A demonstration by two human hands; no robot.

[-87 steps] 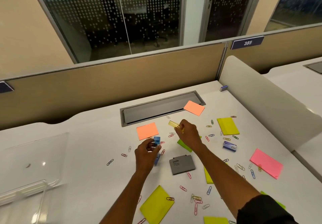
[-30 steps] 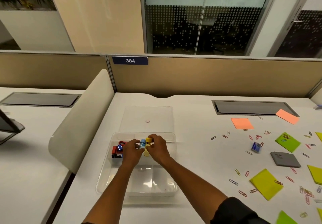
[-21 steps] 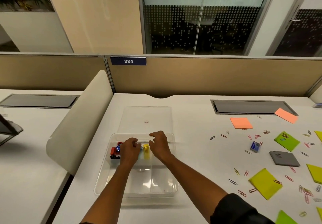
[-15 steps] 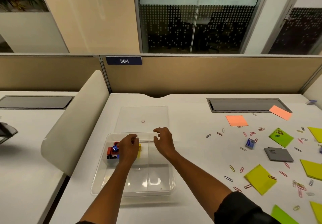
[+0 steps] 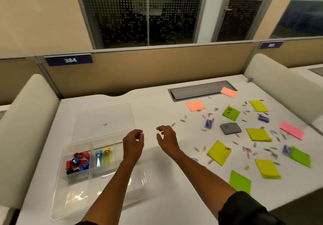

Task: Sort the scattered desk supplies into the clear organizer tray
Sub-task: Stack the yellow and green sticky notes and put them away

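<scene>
The clear organizer tray (image 5: pixel 59 205) sits at the desk's front left. Its far left compartment holds several red, blue and black sharpeners (image 5: pixel 77 162). The compartment beside it holds a blue item (image 5: pixel 98 158) and a yellow item (image 5: pixel 106 154) side by side. My left hand (image 5: pixel 133 144) hovers over the tray's right edge, fingers loosely curled, holding nothing. My right hand (image 5: pixel 166 140) hangs just right of the tray above the bare desk, fingers relaxed and empty. Paper clips (image 5: pixel 247 152), sticky-note pads (image 5: pixel 219 152) and small blue boxes (image 5: pixel 208 124) lie scattered on the right half.
The tray's clear lid (image 5: pixel 104 118) lies flat behind the tray. A grey pad (image 5: pixel 230 128) rests among the clips. A cable hatch (image 5: pixel 197 92) is set into the desk's back. White padded dividers (image 5: pixel 26 128) flank both sides of the desk.
Both hands carried a blue and a yellow item to the tray and let them go in the second compartment. The hands have since drawn right, empty, and the view has swung right.
</scene>
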